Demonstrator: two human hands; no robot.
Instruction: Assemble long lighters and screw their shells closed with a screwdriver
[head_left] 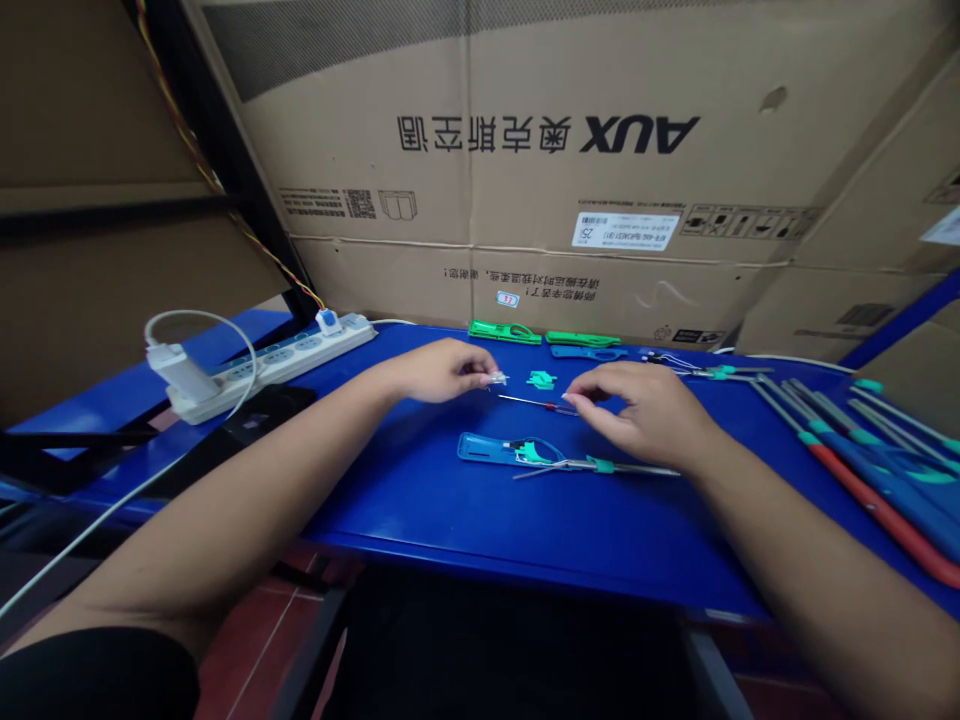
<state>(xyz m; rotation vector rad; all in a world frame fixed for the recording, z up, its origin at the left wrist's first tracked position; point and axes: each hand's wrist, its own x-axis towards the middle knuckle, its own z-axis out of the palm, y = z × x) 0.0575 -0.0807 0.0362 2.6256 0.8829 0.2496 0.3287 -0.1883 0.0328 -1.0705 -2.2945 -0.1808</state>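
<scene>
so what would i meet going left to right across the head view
White power strip, left hand pinching a small whitish piece, teal plastic piece, right hand, red handle.

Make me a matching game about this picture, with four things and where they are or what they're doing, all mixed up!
Things:
1. Left hand
2. Screwdriver
3. Power strip
4. Cardboard

Where or what:
A. Long and white, with plugs in it
B. At the back, with its writing upside down
C. Pinching a small whitish piece
D. Lying on the blue table, close to the right hand

Right pairs: 1-C, 2-D, 3-A, 4-B
</scene>
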